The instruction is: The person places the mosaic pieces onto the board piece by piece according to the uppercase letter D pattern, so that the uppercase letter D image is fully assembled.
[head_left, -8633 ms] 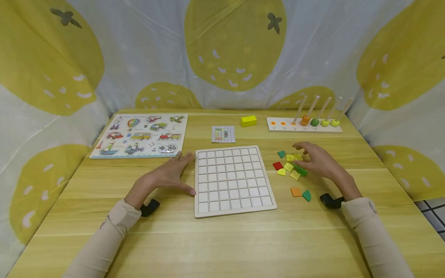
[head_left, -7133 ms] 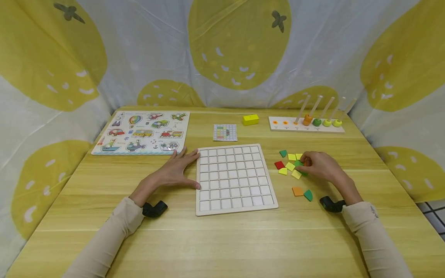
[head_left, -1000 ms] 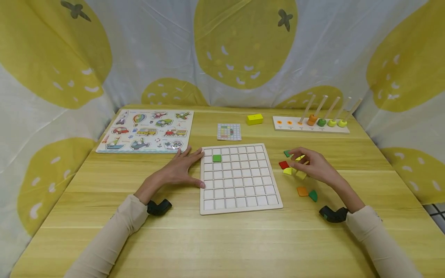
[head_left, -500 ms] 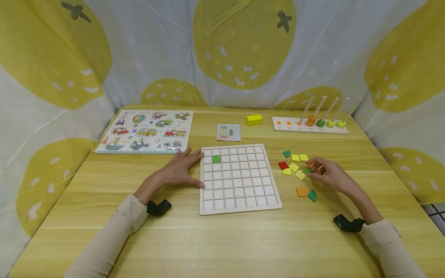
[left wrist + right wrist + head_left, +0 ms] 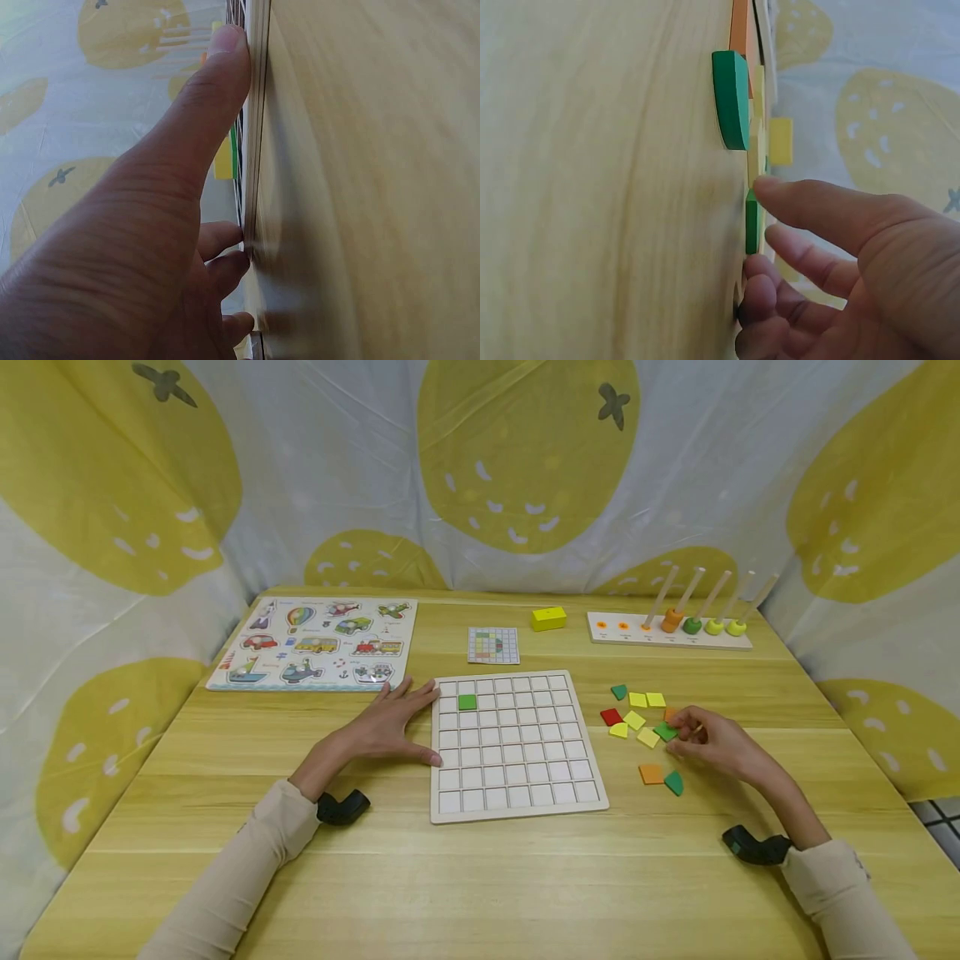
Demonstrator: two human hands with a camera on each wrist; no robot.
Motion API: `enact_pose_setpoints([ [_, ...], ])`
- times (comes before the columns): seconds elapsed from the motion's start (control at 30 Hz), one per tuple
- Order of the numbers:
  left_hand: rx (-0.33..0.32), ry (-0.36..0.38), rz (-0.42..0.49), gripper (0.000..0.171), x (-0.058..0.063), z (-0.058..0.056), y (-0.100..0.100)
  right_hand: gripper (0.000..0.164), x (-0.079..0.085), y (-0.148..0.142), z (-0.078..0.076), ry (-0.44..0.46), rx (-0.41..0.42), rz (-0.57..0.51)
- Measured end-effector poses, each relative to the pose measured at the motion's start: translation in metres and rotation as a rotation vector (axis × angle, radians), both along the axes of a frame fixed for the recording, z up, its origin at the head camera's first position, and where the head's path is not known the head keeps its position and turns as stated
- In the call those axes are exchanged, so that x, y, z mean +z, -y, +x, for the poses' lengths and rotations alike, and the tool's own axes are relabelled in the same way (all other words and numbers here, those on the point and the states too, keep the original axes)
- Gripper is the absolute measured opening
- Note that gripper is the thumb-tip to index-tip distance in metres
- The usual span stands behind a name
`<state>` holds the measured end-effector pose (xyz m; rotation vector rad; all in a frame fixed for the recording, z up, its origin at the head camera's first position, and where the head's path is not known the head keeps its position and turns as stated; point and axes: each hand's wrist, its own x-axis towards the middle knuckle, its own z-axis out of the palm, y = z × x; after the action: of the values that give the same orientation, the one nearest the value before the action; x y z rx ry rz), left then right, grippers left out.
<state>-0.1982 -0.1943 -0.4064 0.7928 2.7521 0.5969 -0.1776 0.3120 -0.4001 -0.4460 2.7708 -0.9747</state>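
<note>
My left hand [image 5: 382, 727] lies spread at the left edge of the white grid board [image 5: 517, 814], thumb and fingertips touching its rim. In the left wrist view, the thumb [image 5: 214, 90] rests on the board's edge. One green square tile [image 5: 467, 702] sits in a cell near the board's upper left. On the right, my right hand [image 5: 712, 743] pinches another green square tile [image 5: 663, 732] between thumb and index finger, down among the loose tiles. The right wrist view shows the thumb at this green tile's [image 5: 751, 225] edge. An orange tile [image 5: 669, 715] is partly hidden behind the fingers.
Around it lie yellow tiles [image 5: 633, 720], a red tile [image 5: 611, 717], an orange square [image 5: 651, 774] and green quarter-rounds [image 5: 673, 783]. Behind the board are a pattern card [image 5: 493, 645], a yellow block [image 5: 548, 619], a peg stand [image 5: 667, 639] and a vehicle puzzle [image 5: 315, 647].
A green square tile has come onto the board since the earliest frames. My right hand has moved right over the loose tiles and its fingers have closed on another green tile. The left hand stays.
</note>
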Motion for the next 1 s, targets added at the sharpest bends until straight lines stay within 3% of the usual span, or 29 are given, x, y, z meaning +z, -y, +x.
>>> enact_pose_setpoints([
  [0.57,0.005,0.013,-0.006,0.112,-0.001,-0.0019,0.0006,0.032,-0.0026,0.0033,-0.0046,-0.025,-0.033,0.097],
  [1.0,0.002,0.004,0.0,0.112,-0.0006,-0.0009,0.001,0.029,-0.0006,0.0023,-0.0045,-0.037,-0.069,0.083],
])
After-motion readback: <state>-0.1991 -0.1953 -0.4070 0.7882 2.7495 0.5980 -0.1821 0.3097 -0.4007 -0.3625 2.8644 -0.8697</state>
